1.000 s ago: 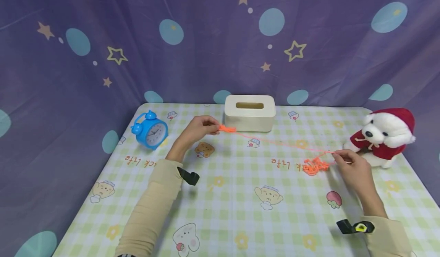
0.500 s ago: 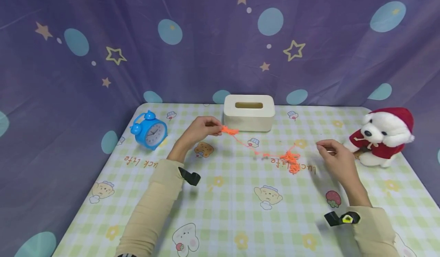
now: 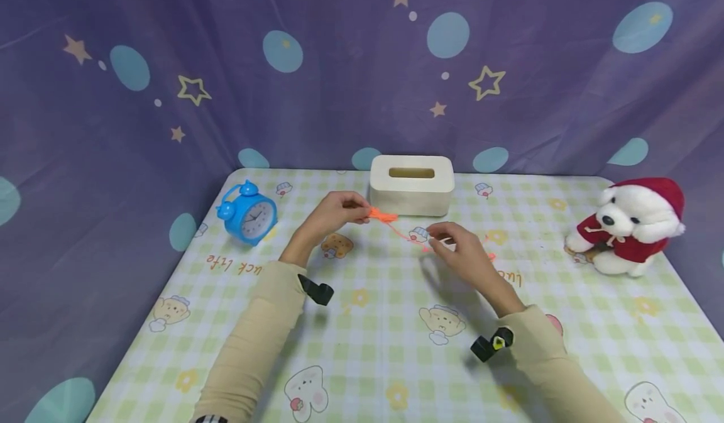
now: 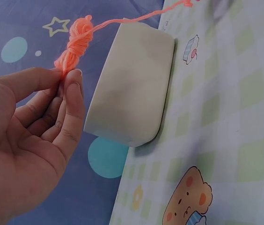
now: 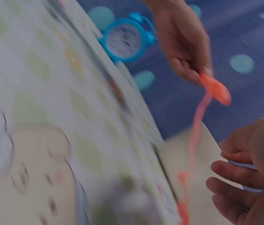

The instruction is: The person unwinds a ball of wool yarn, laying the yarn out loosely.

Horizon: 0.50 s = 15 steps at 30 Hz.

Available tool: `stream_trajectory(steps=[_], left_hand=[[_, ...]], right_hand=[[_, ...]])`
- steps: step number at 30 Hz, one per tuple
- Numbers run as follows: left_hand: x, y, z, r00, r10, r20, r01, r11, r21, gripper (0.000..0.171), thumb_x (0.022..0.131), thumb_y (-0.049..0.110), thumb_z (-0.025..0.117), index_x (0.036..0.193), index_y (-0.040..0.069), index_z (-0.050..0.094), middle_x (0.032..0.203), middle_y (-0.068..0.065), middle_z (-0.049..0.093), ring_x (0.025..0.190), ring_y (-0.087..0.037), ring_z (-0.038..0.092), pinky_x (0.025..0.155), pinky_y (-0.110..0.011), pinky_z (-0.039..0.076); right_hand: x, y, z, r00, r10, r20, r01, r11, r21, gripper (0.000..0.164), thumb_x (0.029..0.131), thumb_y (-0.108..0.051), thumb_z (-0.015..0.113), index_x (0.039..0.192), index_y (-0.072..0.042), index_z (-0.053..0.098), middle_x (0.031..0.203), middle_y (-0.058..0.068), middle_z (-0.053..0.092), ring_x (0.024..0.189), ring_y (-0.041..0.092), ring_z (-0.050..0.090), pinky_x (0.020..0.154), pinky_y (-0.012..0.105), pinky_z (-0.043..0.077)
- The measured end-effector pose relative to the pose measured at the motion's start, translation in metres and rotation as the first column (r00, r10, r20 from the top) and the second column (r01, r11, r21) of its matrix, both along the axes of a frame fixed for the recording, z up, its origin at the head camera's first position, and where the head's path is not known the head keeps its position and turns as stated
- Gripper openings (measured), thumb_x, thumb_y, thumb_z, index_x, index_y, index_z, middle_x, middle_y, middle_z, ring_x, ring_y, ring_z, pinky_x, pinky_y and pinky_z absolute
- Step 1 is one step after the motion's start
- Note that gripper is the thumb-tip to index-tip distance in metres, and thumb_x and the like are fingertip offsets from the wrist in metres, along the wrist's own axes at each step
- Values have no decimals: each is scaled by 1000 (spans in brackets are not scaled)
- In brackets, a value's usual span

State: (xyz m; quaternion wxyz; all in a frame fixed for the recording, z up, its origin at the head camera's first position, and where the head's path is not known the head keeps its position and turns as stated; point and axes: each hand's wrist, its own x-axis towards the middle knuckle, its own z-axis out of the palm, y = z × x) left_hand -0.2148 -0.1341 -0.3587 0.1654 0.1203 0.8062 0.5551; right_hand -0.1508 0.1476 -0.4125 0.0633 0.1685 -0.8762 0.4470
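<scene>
Grip: the left hand (image 3: 336,212) pinches one end of the yarn bundle (image 3: 383,215) between thumb and fingertips, clamped on its narrow end.
Yarn bundle: straight out from the pinch, pointing to the right of the grip, just on the near side of the box; it looks held up off the table.
Bundle's long axis: roughly in line with the pinching fingertips, the thicker wound part lying beyond them.
Loose strand: the strand (image 3: 400,232) leaves the bundle away from the pinch and slants right and toward the person, with small knots along it.
Strand's far part: passes behind the right hand as the head camera sees it; a bit of orange shows past that hand, farther right of the grip. The rest is hidden.
Right hand (image 3: 460,252): right of the grip and a little nearer the person, fingers loosely bent and holding nothing; the right wrist view shows a gap between fingertips and strand.
Nearer hand: left to the bundle, right to the strand's knotted stretch. The relation that matters most, I judge, is this small sideways gap from right fingertips to strand.
Tissue box (image 3: 411,203): just beyond the grip and to its right.
Clock (image 3: 251,219): left of the grip, well apart.
Toy bear (image 3: 625,228): far right of the grip, past the right hand.
Table (image 3: 367,360): under all of these.
</scene>
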Motion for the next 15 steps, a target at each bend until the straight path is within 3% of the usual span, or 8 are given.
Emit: stream_trajectory(steps=[6, 11, 15], left_hand=[[-2, 0, -2, 1000, -1, -5, 1, 1000, 7, 15, 94, 15, 62, 103, 4, 67, 104, -16, 68, 99, -34, 65, 86, -36, 56], [0, 1, 0, 1000, 4, 1, -4, 1000, 15, 15, 94, 14, 61, 103, 3, 66, 104, -14, 67, 91, -22, 68, 85, -34, 57], [1, 0, 1, 1000, 3, -6, -3, 1000, 6, 15, 95, 15, 61, 103, 4, 66, 103, -13, 68, 89, -20, 68, 85, -33, 57]], right_hand=[[-7, -34, -8, 995, 94, -29, -93, 995, 20, 32, 92, -13, 64, 123, -5, 62, 117, 12, 67, 106, 27, 64, 90, 46, 53], [-7, -49, -9, 991, 134, -16, -134, 991, -9, 21, 93, -18, 63, 111, -7, 68, 104, 5, 72, 96, 20, 68, 85, 39, 56], [-3, -54, -1, 987, 159, -24, -160, 986, -35, 16, 94, -21, 62, 101, -9, 70, 95, 4, 73, 84, 13, 68, 78, 33, 56]])
